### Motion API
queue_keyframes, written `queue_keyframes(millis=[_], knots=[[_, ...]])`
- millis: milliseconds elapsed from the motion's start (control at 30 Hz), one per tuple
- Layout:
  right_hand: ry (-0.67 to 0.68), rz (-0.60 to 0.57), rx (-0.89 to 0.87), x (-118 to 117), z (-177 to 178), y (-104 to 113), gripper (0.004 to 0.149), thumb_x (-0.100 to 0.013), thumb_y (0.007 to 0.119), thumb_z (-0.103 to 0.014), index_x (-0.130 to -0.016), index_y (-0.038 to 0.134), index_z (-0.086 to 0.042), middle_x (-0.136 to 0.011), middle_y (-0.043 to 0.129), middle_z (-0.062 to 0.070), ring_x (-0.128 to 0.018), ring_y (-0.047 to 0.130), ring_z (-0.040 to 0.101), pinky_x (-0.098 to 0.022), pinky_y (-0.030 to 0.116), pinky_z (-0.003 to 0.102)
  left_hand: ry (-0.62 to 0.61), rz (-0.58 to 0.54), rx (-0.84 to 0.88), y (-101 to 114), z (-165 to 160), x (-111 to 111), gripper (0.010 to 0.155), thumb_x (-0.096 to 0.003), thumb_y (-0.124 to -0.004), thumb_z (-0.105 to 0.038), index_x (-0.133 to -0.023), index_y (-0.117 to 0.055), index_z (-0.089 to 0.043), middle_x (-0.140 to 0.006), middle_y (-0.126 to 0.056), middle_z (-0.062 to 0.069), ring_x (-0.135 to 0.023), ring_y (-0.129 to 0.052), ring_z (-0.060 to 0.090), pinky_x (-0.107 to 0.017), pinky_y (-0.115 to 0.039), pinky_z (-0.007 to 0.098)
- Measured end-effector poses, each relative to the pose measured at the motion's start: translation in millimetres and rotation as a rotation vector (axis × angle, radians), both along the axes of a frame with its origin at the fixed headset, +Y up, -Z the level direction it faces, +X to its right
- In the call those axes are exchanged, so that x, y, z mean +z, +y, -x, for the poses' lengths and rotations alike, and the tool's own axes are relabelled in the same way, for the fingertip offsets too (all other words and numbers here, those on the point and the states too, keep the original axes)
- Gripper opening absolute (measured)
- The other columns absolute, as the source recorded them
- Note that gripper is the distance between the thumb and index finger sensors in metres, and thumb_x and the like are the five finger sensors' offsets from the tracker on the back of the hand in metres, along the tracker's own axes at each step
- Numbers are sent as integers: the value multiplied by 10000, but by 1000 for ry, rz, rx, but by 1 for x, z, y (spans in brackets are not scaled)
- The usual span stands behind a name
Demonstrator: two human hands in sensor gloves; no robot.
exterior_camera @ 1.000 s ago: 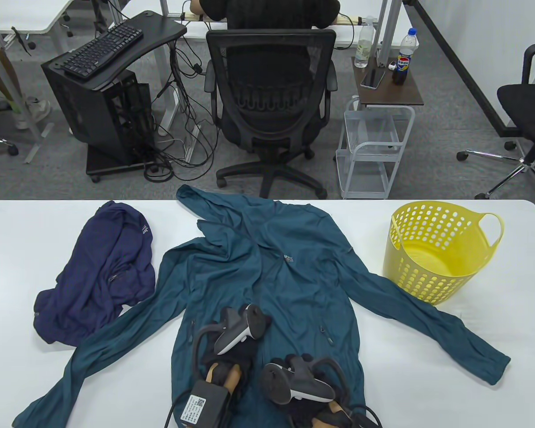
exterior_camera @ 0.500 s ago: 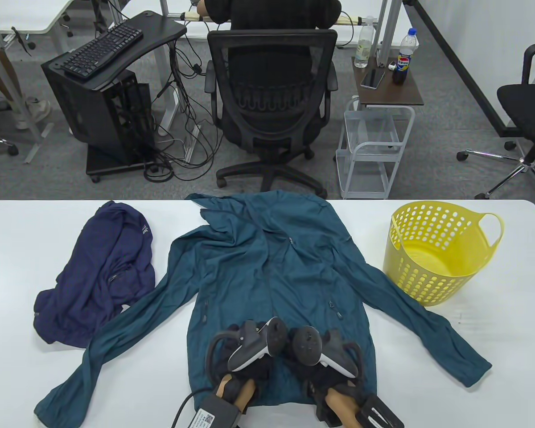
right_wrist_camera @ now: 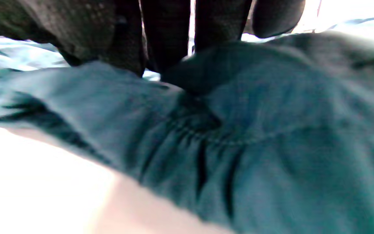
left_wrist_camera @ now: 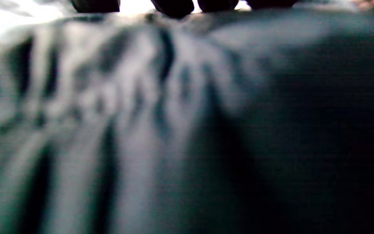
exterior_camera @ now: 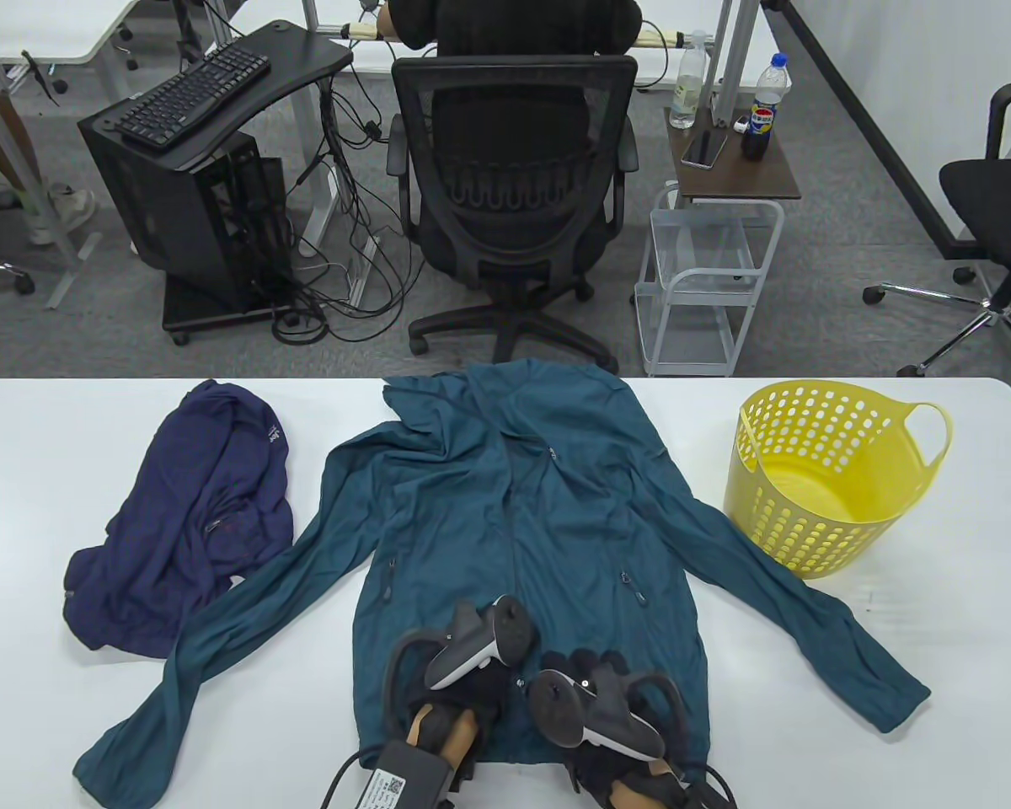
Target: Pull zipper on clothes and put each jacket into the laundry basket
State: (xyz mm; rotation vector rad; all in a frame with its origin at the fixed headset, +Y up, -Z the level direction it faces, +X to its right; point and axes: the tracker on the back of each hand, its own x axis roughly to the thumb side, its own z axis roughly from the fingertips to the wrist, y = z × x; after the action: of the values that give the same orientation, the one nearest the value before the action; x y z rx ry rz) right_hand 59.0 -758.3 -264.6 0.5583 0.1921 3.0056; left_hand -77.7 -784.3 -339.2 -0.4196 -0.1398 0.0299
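A teal jacket lies spread front-up across the middle of the white table, sleeves out to both sides. A navy jacket sits crumpled at the left. A yellow laundry basket stands at the right with nothing in it. Both hands are at the teal jacket's bottom hem, by the centre zipper line. My left hand rests on the cloth, its fingertips lying in a row on the blurred teal fabric. My right hand pinches a fold of the teal fabric between thumb and fingers.
The table shows white to the right of the hem and between the jackets. Beyond its far edge are a black office chair with a seated person, a white wire trolley and a desk with a keyboard.
The teal jacket has shifted right and away, and its hood now lies folded at the far edge. Both hands came together at the hem, then drew back a little toward the near edge.
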Motion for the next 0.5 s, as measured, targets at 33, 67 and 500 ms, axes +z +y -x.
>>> queue_keyframes(millis=[33,67,500], knots=[[12,12,-19,3,2,1,453,-465,770,-438,-890,851,-304,-1064,795,-8,-963,763,400,-692,568,620,8,4,5,0,3,-2,531,-427,-632,-420,-905,-550,-636,-1147,-464,-171,-1060,-502,180,-720,-540,575],[24,26,-35,5,4,2,451,-466,770,-441,-885,856,-300,-1056,806,-14,-967,744,425,-691,561,628,15,4,11,-1,6,-3,529,-428,-632,-418,-903,-553,-637,-1148,-463,-173,-1060,-498,181,-721,-535,575],[177,139,-64,29,24,3,439,-453,789,-477,-838,890,-293,-1088,759,-13,-1032,605,465,-704,476,677,43,4,24,-5,26,-12,527,-432,-625,-420,-891,-537,-664,-1167,-408,-140,-1071,-440,234,-727,-489,592]])
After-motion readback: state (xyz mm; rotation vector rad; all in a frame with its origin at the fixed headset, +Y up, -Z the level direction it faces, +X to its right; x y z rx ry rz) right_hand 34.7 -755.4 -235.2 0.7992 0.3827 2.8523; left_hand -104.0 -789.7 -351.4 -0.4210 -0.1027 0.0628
